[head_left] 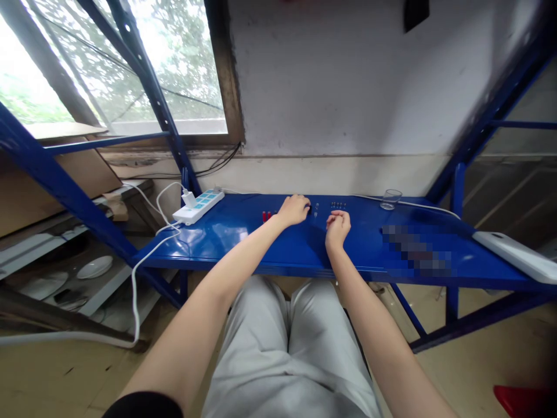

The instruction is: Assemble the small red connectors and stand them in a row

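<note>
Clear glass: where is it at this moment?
In the head view, the clear glass sits near the back edge of the blue table, right of the small parts and of the right hand.

Wht pwr strip [208,206] w/ plug [188,198] in, L side. Window [187,64] far L. Wht dish [94,267] on L shelf [104,294]. Wht flat obj [516,254], R. Red obj [524,400] near R.

Left sleeve [143,405]: black, short, edge curved. Left hand [295,209], right hand [338,229] both bare. Trousers [265,342]: pale grey, loose, many soft creases.
</note>
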Tool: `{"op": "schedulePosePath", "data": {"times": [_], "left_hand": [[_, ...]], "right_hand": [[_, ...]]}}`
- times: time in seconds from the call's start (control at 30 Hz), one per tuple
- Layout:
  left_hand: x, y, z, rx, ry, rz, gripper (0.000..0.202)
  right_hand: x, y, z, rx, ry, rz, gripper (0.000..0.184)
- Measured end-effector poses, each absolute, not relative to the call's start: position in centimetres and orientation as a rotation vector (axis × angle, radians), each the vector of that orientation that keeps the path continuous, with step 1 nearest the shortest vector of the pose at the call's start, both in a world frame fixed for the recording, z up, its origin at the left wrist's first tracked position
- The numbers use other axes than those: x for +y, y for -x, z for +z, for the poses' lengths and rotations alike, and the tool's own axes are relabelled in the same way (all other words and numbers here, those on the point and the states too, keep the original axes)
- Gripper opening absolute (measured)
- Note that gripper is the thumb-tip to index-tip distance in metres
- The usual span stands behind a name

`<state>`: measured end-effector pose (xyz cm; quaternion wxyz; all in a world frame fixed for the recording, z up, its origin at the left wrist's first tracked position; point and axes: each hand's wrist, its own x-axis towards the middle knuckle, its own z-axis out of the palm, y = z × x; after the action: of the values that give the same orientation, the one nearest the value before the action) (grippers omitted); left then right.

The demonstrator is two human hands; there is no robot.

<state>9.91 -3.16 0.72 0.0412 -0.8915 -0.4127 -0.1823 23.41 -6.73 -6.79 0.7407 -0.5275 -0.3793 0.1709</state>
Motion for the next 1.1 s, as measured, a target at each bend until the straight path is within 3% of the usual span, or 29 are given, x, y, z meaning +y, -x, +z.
{"op": "schedulePosePath", "data": {"times": [0.37, 0.8, 1.1], "left_hand": [[-1.6, -13.5, -4.1, -1.694, 2.672, -0.47, 0.064], [-0.5, -15.2, -5.9, -1.749, 2.595, -0.434, 0.052], [-1.7, -14.7, -4.6, -1.802, 2.486, -0.557, 0.027]], "right_hand": [[-6.8, -23.5, -6.6, -0.807, 1.118, 0.403, 0.014], [-6.4, -23.6, -6.7, -0.876, 1.109, 0.423, 0.013], [-6.6, -23.6, -6.8, -0.831, 1.167, 0.427, 0.018]]}}
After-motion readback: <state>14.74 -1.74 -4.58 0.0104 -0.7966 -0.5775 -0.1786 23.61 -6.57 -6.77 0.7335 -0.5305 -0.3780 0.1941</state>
